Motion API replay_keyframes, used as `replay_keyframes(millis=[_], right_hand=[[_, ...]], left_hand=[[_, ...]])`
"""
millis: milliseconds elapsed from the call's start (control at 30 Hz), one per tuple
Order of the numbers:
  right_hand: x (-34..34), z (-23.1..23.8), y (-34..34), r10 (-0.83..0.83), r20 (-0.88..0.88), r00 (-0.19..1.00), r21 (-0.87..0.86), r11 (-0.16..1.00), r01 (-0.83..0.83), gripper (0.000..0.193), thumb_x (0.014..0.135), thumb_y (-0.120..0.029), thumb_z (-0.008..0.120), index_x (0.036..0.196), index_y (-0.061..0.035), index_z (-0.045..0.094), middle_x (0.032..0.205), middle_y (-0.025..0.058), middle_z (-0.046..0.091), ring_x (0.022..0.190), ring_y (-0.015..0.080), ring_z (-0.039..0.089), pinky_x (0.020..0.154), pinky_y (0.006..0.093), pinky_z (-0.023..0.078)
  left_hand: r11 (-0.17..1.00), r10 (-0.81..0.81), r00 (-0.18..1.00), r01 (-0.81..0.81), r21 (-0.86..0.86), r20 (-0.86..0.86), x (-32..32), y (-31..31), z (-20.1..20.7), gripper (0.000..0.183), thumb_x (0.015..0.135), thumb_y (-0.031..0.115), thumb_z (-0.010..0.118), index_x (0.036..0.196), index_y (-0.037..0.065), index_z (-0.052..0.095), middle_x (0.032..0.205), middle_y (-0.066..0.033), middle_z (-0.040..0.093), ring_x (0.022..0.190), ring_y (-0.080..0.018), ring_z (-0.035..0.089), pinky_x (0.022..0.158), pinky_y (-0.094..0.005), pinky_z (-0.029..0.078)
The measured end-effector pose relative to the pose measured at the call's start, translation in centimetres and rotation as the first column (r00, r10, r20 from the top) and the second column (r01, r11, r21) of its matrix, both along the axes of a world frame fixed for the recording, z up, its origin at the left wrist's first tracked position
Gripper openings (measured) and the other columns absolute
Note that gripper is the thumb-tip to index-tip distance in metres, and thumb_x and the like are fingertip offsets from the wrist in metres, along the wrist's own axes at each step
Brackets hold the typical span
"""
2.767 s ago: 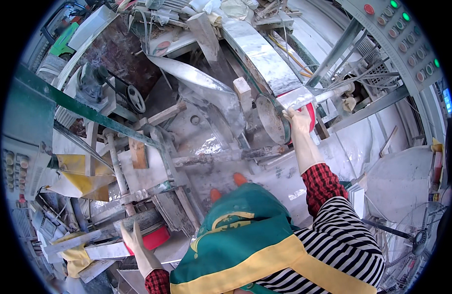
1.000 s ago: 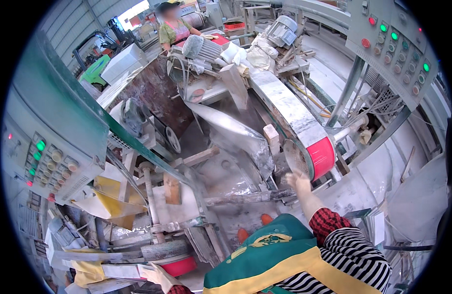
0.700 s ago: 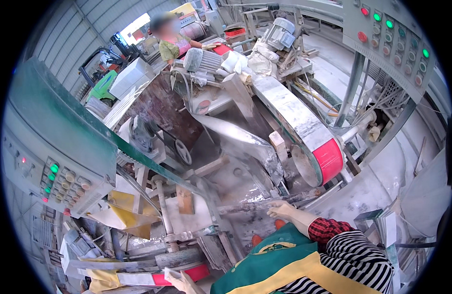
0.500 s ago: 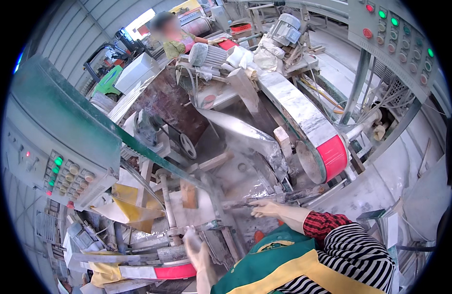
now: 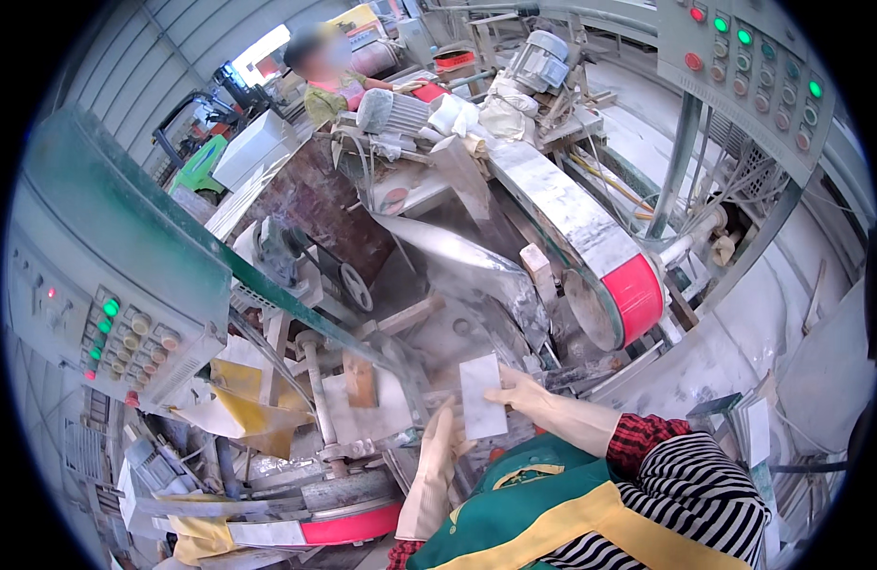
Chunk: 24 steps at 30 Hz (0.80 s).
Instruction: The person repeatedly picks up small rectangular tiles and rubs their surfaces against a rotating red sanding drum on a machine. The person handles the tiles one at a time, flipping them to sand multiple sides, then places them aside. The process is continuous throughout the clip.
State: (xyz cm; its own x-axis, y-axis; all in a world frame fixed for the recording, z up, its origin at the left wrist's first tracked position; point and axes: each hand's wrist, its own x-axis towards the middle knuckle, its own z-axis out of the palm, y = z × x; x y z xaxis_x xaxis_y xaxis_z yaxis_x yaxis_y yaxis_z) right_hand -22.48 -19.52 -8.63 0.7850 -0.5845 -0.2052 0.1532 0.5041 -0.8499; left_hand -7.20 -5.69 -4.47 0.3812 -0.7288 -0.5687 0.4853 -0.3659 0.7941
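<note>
A white rectangular tile [image 5: 482,397] stands upright in front of my green apron. My right hand [image 5: 520,390], in a cream glove, is closed on the tile's right edge. My left hand [image 5: 440,439], gloved too, is just left of the tile with its fingers stretched upward and apart. Its fingertips come close to the tile's lower left edge; whether they touch it I cannot tell. Beyond the hands lies the pale, dusty machine bed. A belt machine with a red end cover [image 5: 632,298] stands ahead to the right.
A second belt with a red strip [image 5: 353,523] runs at the lower left. Control panels with lit buttons stand left [image 5: 125,332] and upper right [image 5: 752,66]. Thin slabs [image 5: 754,432] stand at my right. A co-worker [image 5: 329,81] is at the far machine.
My left hand has moved right and up from beside the lower left belt toward my right hand. The white tile now shows in my right hand; it was not visible before.
</note>
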Motion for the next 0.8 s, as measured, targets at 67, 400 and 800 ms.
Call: replay_keyframes(millis=[67,400,800], right_hand=[[0.2,0.4,0.9,0.071,0.07,0.995,-0.059,0.996,-0.067,0.062,0.091,-0.012,0.071,0.148,-0.0081,0.045,0.135,0.008,0.061,0.114,0.0171,0.063,0.095,0.0315,0.05],[2.3,1.6,-2.5,-0.027,-0.193,0.981,-0.184,0.983,-0.009,0.041,0.094,-0.027,0.073,0.124,-0.0013,0.067,0.087,0.0022,0.07,0.073,0.008,0.062,0.065,0.0241,0.05],[0.0,4.3,2.6,0.293,-0.305,0.906,-0.227,0.902,-0.368,0.078,0.093,-0.031,0.072,0.158,-0.0139,0.033,0.094,0.0074,0.068,0.081,0.0098,0.062,0.067,0.0262,0.05]], left_hand=[[0.999,-0.007,1.0,0.006,0.04,0.003,-0.2,0.1,-0.4,0.047,0.101,0.03,0.063,0.139,0.004,0.056,0.123,-0.0074,0.068,0.101,-0.0166,0.066,0.084,-0.0338,0.054],[0.976,0.085,0.989,-0.107,-0.191,-0.118,-1.3,1.2,-2.4,0.035,0.1,0.034,0.064,0.12,0.005,0.067,0.111,-0.0036,0.072,0.095,-0.0139,0.068,0.084,-0.032,0.056],[0.913,0.353,0.927,-0.371,-0.171,-0.127,-0.5,1.3,-3.4,0.028,0.1,0.031,0.064,0.116,0.008,0.067,0.109,-0.0055,0.072,0.095,-0.017,0.068,0.084,-0.0344,0.057]])
